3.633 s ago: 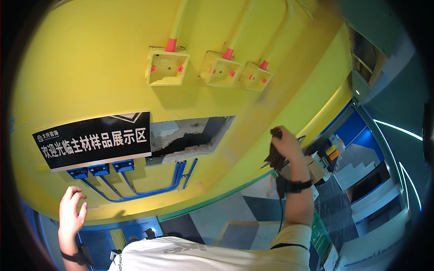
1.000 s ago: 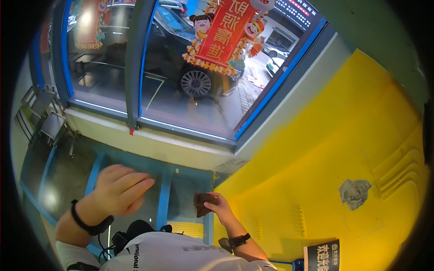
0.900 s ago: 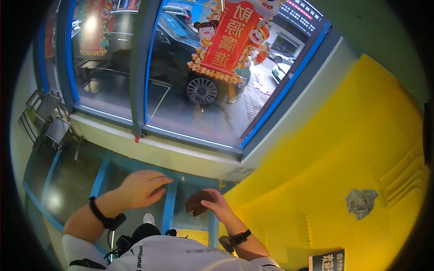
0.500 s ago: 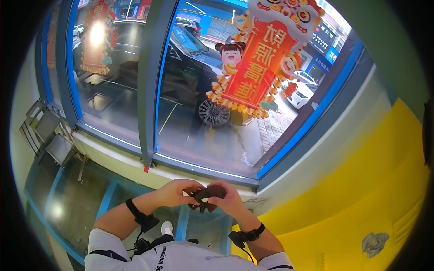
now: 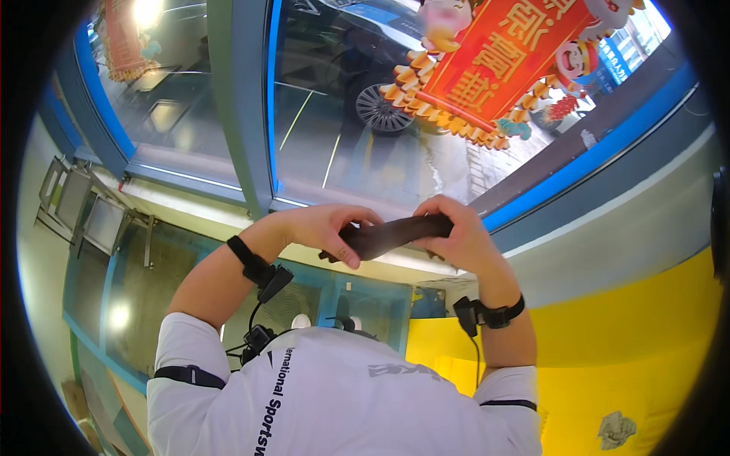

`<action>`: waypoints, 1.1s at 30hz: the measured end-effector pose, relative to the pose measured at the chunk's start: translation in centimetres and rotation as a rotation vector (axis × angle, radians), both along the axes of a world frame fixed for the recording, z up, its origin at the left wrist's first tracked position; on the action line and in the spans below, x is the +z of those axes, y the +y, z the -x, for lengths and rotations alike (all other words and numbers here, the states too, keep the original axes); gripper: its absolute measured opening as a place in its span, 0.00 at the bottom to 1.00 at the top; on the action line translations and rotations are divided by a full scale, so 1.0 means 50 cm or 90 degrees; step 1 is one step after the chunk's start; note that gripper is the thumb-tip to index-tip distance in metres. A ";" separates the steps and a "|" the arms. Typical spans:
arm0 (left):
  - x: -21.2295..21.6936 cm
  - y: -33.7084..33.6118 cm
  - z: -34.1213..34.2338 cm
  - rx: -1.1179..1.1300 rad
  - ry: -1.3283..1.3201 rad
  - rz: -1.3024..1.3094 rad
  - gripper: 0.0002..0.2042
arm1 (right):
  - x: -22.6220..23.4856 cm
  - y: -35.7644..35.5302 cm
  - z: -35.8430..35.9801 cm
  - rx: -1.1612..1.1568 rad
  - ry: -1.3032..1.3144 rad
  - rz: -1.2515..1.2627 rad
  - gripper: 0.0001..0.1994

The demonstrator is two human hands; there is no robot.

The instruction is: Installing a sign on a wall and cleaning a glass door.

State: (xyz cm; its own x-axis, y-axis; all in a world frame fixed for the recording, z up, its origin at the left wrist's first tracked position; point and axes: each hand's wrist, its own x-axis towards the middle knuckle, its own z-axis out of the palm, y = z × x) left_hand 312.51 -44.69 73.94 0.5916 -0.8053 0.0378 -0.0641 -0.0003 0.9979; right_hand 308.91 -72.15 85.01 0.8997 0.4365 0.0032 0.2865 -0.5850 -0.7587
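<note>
A dark brown, soft-looking piece, perhaps bunched cloth (image 5: 391, 234), is drawn out lengthwise between my two hands in front of my chest. My left hand (image 5: 334, 229) grips its left end, thumb below and fingers curled over the top. Around its right end my right hand (image 5: 461, 234) is closed, with the thumb underneath. The piece tilts slightly up toward the right, and small ragged bits hang below the left end. Its exact kind I cannot make out.
Ahead stands a window with a grey-blue frame (image 5: 236, 114) and a red-and-gold hanging decoration (image 5: 494, 61). A metal chair (image 5: 103, 224) is at the left. To the right is a yellow surface (image 5: 608, 357). Black straps with small devices (image 5: 498, 313) circle my wrists.
Both hands have risen and moved farther apart. The brown piece, curved in a loop before, is now stretched nearly straight between them. The view has tilted downward.
</note>
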 end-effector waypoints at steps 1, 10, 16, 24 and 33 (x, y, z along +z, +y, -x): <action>-0.012 -0.008 -0.013 0.003 0.002 0.031 0.25 | 0.003 -0.002 -0.018 0.033 -0.147 0.044 0.17; 0.017 -0.113 -0.063 0.103 0.152 0.062 0.20 | -0.024 -0.053 -0.131 0.178 -0.454 -0.017 0.18; -0.036 -0.217 -0.107 0.390 -0.191 0.067 0.20 | -0.063 -0.111 -0.211 0.102 -0.189 0.027 0.11; -0.059 -0.334 -0.149 0.418 -0.384 -0.061 0.18 | -0.108 -0.211 -0.285 0.009 0.013 0.059 0.14; -0.023 -0.354 -0.199 0.148 -0.181 -0.123 0.11 | -0.032 -0.290 -0.287 0.210 0.077 0.254 0.14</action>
